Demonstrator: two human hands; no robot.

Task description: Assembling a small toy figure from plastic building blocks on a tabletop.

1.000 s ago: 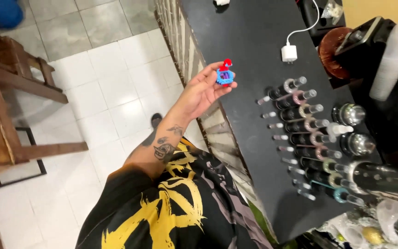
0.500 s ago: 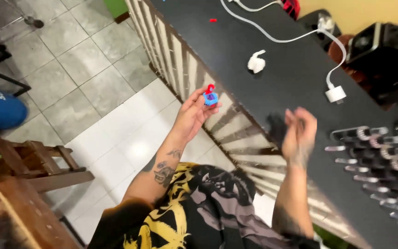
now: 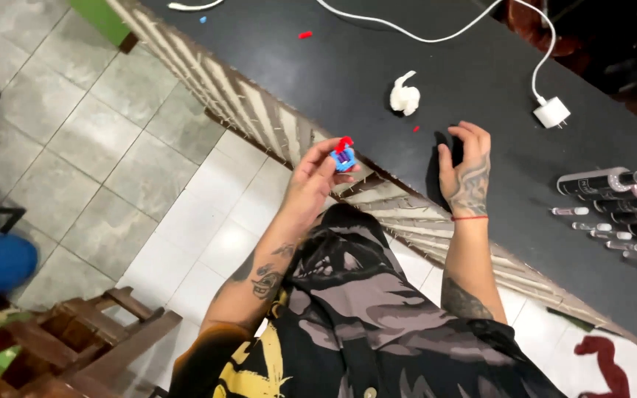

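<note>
In left hand (image 3: 317, 177), red-blue toy figure (image 3: 343, 155)

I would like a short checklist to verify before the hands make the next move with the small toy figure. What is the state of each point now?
1. Left hand has the small red and blue toy figure at its fingertips: ok.
2. Figure is over the dark table and not the floor: not ok; it is beyond the table's edge, above the tiles.
3. Right hand is free: ok; it is open and holds nothing.
4. Small red piece on the table near the right hand is in view: ok.
5. Whether the figure is complete: cannot tell, too small.
</note>
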